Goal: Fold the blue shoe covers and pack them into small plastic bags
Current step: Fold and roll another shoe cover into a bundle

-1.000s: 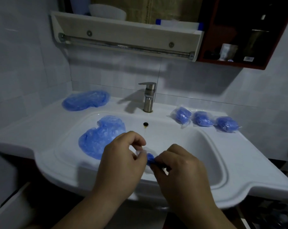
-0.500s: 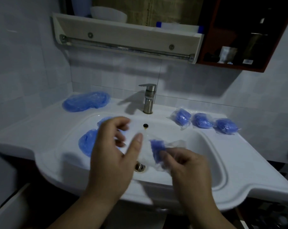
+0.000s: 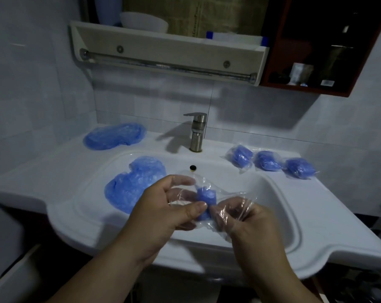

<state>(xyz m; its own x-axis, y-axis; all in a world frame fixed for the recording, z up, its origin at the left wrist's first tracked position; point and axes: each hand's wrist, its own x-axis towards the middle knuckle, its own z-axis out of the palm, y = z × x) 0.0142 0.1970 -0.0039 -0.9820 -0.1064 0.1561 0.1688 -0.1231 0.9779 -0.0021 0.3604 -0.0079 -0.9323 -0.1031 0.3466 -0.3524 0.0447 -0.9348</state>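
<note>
Over the basin, my left hand (image 3: 161,211) and my right hand (image 3: 246,224) both hold a small clear plastic bag (image 3: 233,206) with a folded blue shoe cover (image 3: 204,196) inside it. My left thumb and fingers pinch the bag's left side at the blue bundle. My right fingers are curled around the bag's crumpled right end. Loose blue shoe covers (image 3: 132,184) lie on the basin's left slope, and another pile of shoe covers (image 3: 114,136) sits on the counter at the back left. Three packed bags (image 3: 270,161) lie in a row at the back right.
The white sink (image 3: 290,215) fills the middle, with a steel tap (image 3: 196,132) at the back and an overflow hole (image 3: 192,167) below it. A shelf with a towel rail (image 3: 167,66) hangs above, and a dark cabinet (image 3: 316,62) is at the upper right.
Half a second ago my left hand was open and off the bag while the right held it alone. Now the left hand pinches the bag again and the bag is spread between both hands.
</note>
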